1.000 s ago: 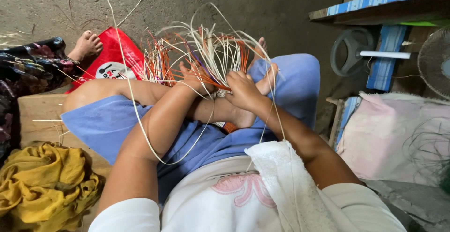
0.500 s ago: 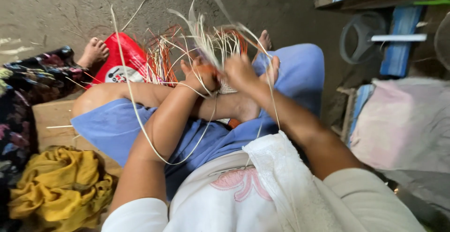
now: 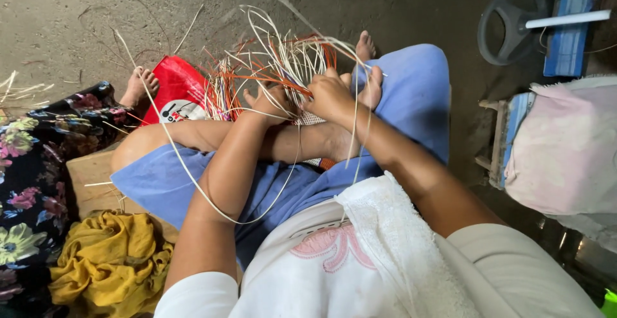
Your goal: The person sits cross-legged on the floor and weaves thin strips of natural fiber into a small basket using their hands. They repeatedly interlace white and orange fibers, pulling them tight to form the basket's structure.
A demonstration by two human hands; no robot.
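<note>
I sit cross-legged in blue trousers with a partly woven piece [image 3: 310, 120] of white and orange cane strips resting on my legs. My left hand [image 3: 268, 101] grips strips at the weave's left side. My right hand [image 3: 328, 93] pinches strips right beside it, the two hands almost touching. Loose white and orange strip ends [image 3: 270, 48] fan upward and outward from the weave. One long white strip [image 3: 193, 183] loops down over my left forearm and lap. The woven base is mostly hidden behind my hands.
A red bag [image 3: 177, 93] lies on the dirt floor beyond my left knee. A yellow cloth [image 3: 109, 266] and a floral fabric [image 3: 32, 183] are at my left. A white towel [image 3: 398, 241] drapes over my lap. A pink-covered wooden seat [image 3: 565, 151] stands right, blue bench behind.
The view has shifted slightly and my hands have drawn closer together on the weave. The loose strips have swung a little; both hands keep hold of strips.
</note>
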